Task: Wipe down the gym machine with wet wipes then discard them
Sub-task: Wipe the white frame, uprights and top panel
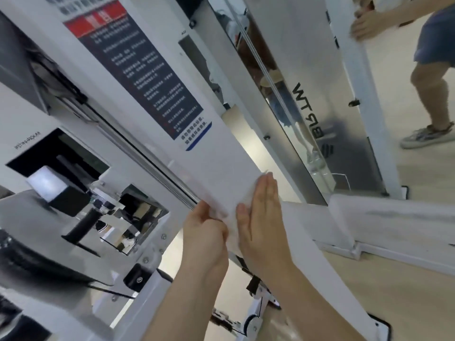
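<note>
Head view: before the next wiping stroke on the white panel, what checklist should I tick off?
1. Wet wipe flat against the white panel: ok.
2. Right hand pressing it with straight fingers: ok.
3. Left hand gripping the wipe at the panel's edge: ok.
4. Other person's hand away from this panel, on the far post: ok.
5. Wipe damp enough: cannot tell.
6. Bin in view for discarding: not ok.

Pale wood floor [406, 303], white machine base [394, 257]
</note>
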Demonstrator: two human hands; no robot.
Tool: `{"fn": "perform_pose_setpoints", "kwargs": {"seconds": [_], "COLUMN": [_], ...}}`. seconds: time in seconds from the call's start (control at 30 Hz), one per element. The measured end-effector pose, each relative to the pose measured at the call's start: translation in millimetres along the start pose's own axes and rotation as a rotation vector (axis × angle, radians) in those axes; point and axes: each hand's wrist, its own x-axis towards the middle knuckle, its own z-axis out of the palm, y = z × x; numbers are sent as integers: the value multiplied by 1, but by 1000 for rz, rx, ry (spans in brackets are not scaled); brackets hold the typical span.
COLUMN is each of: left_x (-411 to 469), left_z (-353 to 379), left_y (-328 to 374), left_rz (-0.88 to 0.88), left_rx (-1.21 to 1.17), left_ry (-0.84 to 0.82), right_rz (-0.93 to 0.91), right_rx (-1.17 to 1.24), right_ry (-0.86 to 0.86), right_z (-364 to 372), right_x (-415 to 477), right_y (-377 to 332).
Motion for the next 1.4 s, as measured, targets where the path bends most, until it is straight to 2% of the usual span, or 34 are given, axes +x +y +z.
{"fn": "perform_pose_setpoints", "kwargs": {"seconds": [0.07,0.23,0.37,0.47,0.57,0.67,0.73,0.87,0.97,1.03,1.1,1.27,1.33,1.4], "left_x": [0,12,19,24,22,17,16,19,26,26,23,1,0,8], "left_z": [2,-6,-9,-16,-20,-12,-7,-5,-10,-13,-13,-20,-23,-28], "left_y": [16,52,57,61,56,53,55,71,86,92,90,91,100,110], "left_rz": [-38,-42,109,131,22,88,102,45,33,21,26,220,318,421], "left_rx": [-71,-155,-68,-47,-57,12,-28,-162,-241,-254,-210,-110,-105,-96], "left_ry": [43,111,167,235,159,78,43,-14,-112,-151,-163,-220,-235,-235], "right_rz": [-132,-250,-397,-387,-269,-179,-155,-331,-484,-497,-426,-305,-223,-299], "right_rx": [-72,-114,-188,-136,-135,-251,-321,-223,-183,-168,-121,-123,-82,-87], "right_ry": [14,74,90,81,43,-45,-66,38,136,160,161,43,77,155], "right_z": [3,-1,-8,-9,-7,-16,-23,-17,-14,-12,-9,-9,-10,-7], "right_x": [9,44,67,66,42,29,38,76,96,95,85,46,59,88], "right_y": [-33,-76,-90,-83,-60,-47,-62,-123,-140,-138,-123,-76,-104,-151]}}
